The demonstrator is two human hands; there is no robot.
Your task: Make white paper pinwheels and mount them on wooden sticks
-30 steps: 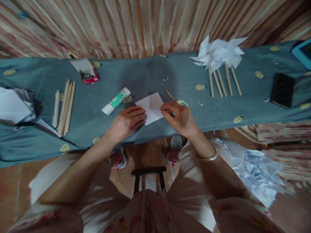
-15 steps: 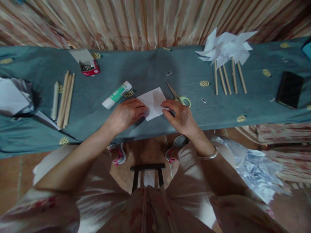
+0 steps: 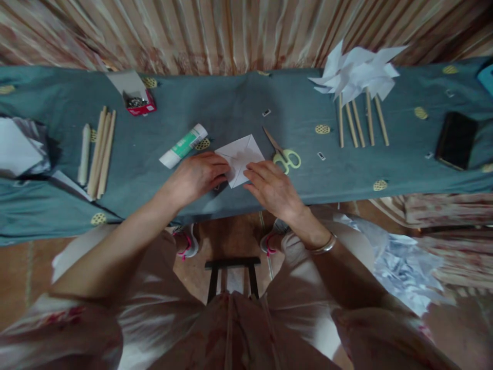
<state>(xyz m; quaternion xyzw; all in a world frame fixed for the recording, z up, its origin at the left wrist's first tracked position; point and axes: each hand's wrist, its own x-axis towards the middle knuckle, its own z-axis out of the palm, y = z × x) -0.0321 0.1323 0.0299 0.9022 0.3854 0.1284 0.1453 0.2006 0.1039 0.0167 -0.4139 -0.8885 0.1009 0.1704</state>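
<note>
A folded white paper square with crease lines lies on the blue-green tablecloth. My left hand grips its left corner, fingers together. Across from it, my right hand has its fingers close together on the paper's lower right part. Just right of the paper are scissors with pale green handles, their blades pointing up and left. A green and white glue stick lies beyond my left hand.
Wooden sticks, a white candle-like stick, stacked paper and a red box of small metal pieces are at left. Paper pinwheels and a black phone are at right. Crumpled paper lies below.
My right hand has slid left over the paper, off the scissors, so both green handle loops now show. My left hand keeps its hold. The whole view has shifted slightly.
</note>
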